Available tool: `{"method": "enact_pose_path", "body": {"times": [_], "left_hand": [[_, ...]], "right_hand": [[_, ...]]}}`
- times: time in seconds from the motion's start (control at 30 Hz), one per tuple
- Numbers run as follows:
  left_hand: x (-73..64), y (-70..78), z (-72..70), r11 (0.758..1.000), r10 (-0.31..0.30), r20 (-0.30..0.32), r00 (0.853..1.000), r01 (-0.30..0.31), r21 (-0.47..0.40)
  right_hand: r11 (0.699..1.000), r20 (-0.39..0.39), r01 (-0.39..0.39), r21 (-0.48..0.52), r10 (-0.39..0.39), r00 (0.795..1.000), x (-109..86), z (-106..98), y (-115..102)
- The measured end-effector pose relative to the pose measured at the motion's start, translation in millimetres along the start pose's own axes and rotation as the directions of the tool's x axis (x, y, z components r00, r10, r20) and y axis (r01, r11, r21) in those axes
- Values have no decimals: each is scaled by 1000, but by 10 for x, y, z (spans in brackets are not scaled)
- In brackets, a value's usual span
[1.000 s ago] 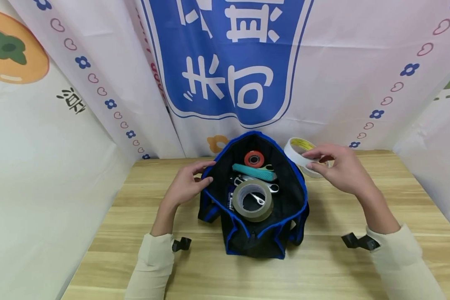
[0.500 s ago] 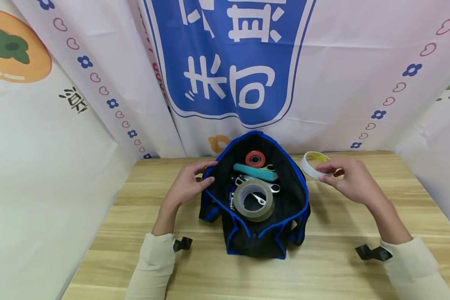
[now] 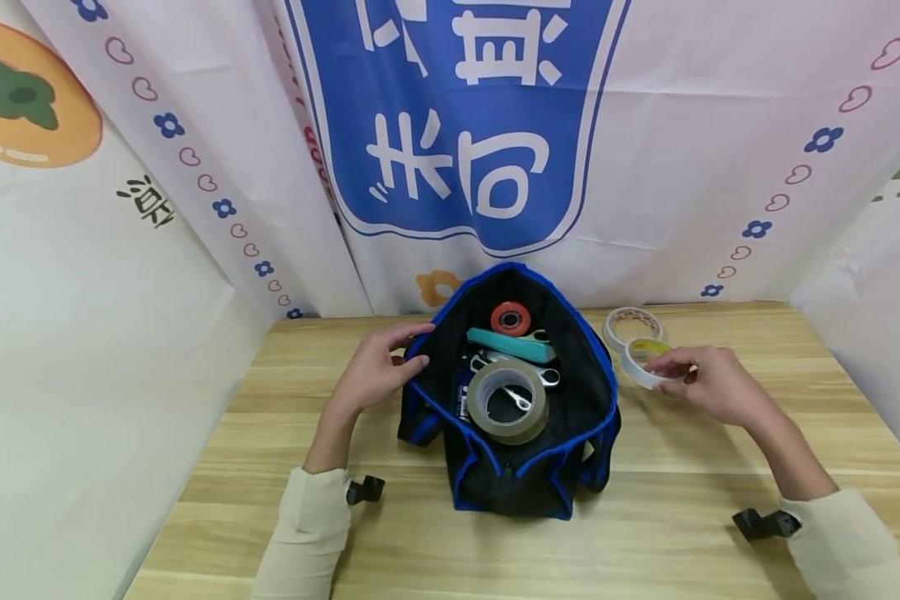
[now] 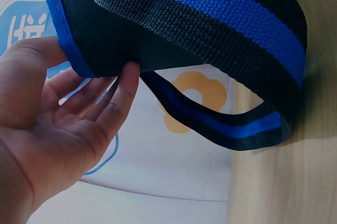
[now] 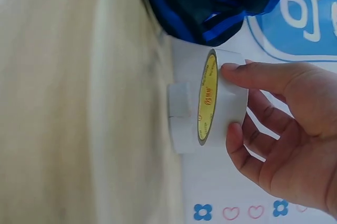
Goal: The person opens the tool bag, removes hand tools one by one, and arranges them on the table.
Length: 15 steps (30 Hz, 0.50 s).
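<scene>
A black bag with blue edging (image 3: pixel 513 493) stands with its top spread wide. At its left rim, my left hand (image 3: pixel 378 367) holds the fabric edge between thumb and fingers. In the left wrist view, the fingertips (image 4: pixel 130 71) touch the outer side near the strap (image 4: pixel 242 29). To the bag's right, my right hand (image 3: pixel 720 387) grips a white tape roll (image 3: pixel 637 375) with a yellow inner core, tilted. Just behind it, another white tape roll (image 3: pixel 612 336) lies on the table. In the right wrist view, the thumb and fingers are around the held roll (image 5: pixel 229 98).
Inside the bag are a brown tape roll (image 3: pixel 510 435), an orange-red ring-shaped item (image 3: pixel 497 321), a teal long-shaped item (image 3: pixel 504 342) and scissors (image 3: pixel 550 377). A printed curtain (image 3: pixel 660 167) hangs behind the wooden table (image 3: pixel 270 500).
My right hand has moved right, toward me and down with the white tape roll. The other white roll behind it has come into fuller view. My left hand stays at the bag's rim.
</scene>
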State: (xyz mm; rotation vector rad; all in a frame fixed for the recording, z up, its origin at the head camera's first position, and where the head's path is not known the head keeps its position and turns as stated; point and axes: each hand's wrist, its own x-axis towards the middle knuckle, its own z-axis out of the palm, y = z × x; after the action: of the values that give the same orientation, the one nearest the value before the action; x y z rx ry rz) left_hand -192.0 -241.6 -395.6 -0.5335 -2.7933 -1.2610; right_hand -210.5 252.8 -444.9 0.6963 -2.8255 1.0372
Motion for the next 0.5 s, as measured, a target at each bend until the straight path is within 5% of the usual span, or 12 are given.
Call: {"method": "enact_pose_path", "body": {"times": [0.5], "left_hand": [[-5,-7,5,1000,3,5,1000,-3,3]], "right_hand": [[1000,137,-20,19,17,990,46,174,146]]}}
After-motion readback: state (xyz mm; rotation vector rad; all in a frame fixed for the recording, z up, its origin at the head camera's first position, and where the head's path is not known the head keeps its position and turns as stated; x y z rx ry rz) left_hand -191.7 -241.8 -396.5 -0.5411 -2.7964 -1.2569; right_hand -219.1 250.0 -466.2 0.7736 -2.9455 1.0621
